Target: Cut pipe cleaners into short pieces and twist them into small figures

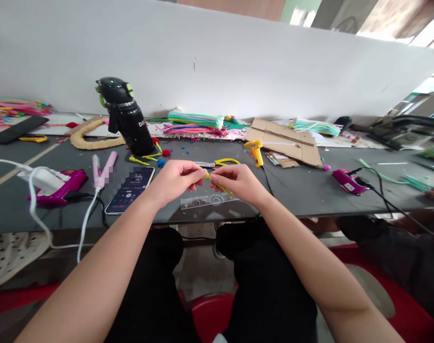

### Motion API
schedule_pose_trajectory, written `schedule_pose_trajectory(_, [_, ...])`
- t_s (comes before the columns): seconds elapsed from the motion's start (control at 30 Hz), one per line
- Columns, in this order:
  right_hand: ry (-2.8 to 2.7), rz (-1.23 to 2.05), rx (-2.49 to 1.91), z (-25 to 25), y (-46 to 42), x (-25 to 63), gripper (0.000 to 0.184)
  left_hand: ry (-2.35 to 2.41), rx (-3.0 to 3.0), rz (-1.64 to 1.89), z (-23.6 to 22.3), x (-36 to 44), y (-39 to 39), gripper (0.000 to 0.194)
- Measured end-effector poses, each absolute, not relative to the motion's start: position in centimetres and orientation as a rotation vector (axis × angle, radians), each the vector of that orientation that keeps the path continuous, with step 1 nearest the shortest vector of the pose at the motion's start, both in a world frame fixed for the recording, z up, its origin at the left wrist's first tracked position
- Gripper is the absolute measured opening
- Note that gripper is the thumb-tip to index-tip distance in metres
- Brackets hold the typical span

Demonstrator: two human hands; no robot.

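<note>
Between my fingertips, just above the front of the table, is a yellow pipe cleaner (224, 190). My left hand (179, 181) pinches its one end, where a small yellow lump shows. My right hand (236, 183) pinches it close by, and its tail slants down below the right fingers. Under my hands lies a clear ruler (193, 202). Just behind them are scissors with yellow handles (227, 161), partly hidden by my hands. Finished-looking yellow stems with red (166, 153) and blue fuzzy ends (161, 163) rest behind my left hand.
A phone (131, 190), pink curling iron (101, 174) and purple power strip (65, 188) with cords are at left. A black bottle (126, 119) stands behind. Further right are a yellow glue gun (256, 151), cardboard (284, 138) and another purple box (349, 182). Pipe cleaner bundles (197, 119) line the back.
</note>
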State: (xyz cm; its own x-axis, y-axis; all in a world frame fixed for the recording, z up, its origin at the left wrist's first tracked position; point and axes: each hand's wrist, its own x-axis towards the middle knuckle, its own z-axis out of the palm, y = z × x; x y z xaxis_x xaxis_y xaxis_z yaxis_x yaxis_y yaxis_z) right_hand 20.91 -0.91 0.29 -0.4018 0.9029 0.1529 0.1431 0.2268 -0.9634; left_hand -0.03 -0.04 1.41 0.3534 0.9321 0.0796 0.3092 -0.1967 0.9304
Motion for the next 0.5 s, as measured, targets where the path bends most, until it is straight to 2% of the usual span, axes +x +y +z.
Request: schedule_pose_trajectory(0.5, [-1.687, 1.312, -0.969, -0.43, -0.53, 20.82, 0.035, 1.14, 1.847, 0.81, 1.29, 0.29, -0.22, 0.041])
